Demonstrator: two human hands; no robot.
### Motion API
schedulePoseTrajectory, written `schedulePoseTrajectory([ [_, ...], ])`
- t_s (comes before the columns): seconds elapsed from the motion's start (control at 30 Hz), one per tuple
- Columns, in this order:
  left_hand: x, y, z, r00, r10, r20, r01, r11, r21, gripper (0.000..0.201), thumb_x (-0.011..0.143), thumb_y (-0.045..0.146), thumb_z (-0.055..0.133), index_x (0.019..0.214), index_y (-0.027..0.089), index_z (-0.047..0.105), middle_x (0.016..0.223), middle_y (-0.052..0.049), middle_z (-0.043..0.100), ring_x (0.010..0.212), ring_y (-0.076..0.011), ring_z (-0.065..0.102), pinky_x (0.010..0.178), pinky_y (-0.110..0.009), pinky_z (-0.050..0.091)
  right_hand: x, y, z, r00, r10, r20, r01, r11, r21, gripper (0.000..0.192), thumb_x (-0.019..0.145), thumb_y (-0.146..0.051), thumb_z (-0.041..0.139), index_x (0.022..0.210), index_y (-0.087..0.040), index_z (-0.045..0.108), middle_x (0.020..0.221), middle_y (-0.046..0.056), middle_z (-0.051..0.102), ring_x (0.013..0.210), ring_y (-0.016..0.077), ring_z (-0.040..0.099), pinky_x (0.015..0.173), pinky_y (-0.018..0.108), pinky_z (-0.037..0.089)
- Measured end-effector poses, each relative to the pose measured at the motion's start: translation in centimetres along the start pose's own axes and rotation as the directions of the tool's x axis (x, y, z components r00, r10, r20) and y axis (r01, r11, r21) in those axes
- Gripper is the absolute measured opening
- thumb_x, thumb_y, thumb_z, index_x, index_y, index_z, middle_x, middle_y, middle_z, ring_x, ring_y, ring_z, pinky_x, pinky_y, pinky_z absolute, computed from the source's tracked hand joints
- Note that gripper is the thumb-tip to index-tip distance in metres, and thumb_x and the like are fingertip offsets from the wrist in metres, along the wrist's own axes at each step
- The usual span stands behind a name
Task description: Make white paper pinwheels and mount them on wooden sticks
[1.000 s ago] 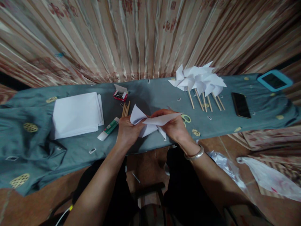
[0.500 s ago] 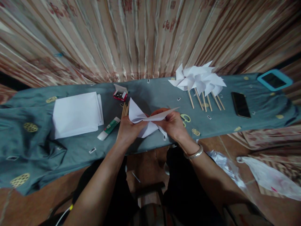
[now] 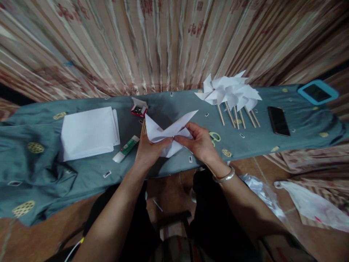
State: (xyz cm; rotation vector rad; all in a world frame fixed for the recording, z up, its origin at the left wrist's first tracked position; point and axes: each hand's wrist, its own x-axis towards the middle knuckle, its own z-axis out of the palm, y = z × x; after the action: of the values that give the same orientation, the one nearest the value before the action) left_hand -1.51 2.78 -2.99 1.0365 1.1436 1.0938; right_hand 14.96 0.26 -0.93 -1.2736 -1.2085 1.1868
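Observation:
A white paper pinwheel (image 3: pixel 178 125), its corners bent toward the middle, is held between both my hands above the cloth. My left hand (image 3: pixel 149 147) grips its left side, the thumb pressed near the centre. My right hand (image 3: pixel 196 142) pinches the right side, thumb also at the centre, where a small shiny dot shows between the thumb tips. Wooden sticks (image 3: pixel 143 128) lie partly hidden behind my left hand. Just left of them is a green and white glue tube (image 3: pixel 126 149). Beyond my right hand show the yellow-green scissors handles (image 3: pixel 215 137).
A stack of white paper (image 3: pixel 87 133) lies at left, with an open red box of small metal pins (image 3: pixel 139 109) behind the sticks. Several finished pinwheels (image 3: pixel 231 91) rest at back right, near a black phone (image 3: pixel 278 120) and a blue-framed device (image 3: pixel 318 92). Plastic bags (image 3: pixel 313 203) lie on the floor.
The pinwheel's right flap has tilted up, and its folds now gather at the centre. My right thumb has moved left to meet the left thumb there.

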Motion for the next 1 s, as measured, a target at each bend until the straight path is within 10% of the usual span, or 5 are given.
schedulePoseTrajectory([
  [1.0,-1.1,-0.1,0.2,0.999,0.035,0.033,-0.038,0.993,0.112,0.033,0.058,0.025,0.081,0.088,0.017,0.071,0.082,-0.003,0.074,0.079,-0.0195,0.068,0.070,-0.027,0.054,-0.7,0.5,-0.1,0.992,0.125,0.001,-0.125,0.992,-0.010,0.031,0.064,-0.038,0.079,0.088,-0.021,0.067,0.075,-0.002,0.070,0.061,0.0134,0.056,0.056,0.027,0.047],
])
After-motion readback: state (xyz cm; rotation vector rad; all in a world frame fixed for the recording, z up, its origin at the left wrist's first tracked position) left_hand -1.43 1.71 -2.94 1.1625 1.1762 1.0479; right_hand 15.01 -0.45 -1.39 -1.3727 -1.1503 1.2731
